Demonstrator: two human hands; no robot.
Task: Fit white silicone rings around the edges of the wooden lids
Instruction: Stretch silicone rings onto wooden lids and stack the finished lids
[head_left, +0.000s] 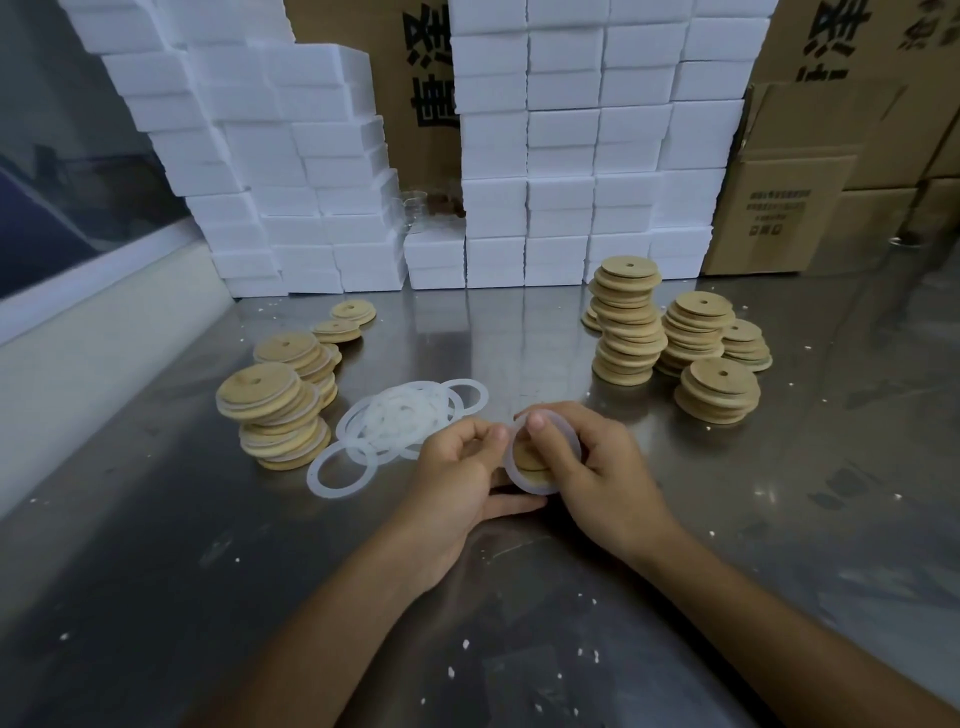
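Silicone ring (535, 488): stretched partly round the wooden lid (529, 457), near the middle of the bench (779, 519).
Grip: right hand (587, 467) and left hand (457, 467) both curl tight, pinching lid and ring between them.
Technique: likely best to turn the lid, thumbing the ring evenly into the edge.
Supply: loose rings (400, 421) left of the hands; bare lids (628, 322) toward the far right.

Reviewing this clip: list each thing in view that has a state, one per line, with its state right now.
Left hand: fingers curled, pinching the ring's edge.
Right hand: grips the lid and ring.
Wooden lid in hand: held on edge, ring partly around it.
Silicone ring in hand: being stretched over the lid.
Loose rings: heaped flat on the table.
Left lid stacks: leaning, white rings on.
Right lid stacks: bare.
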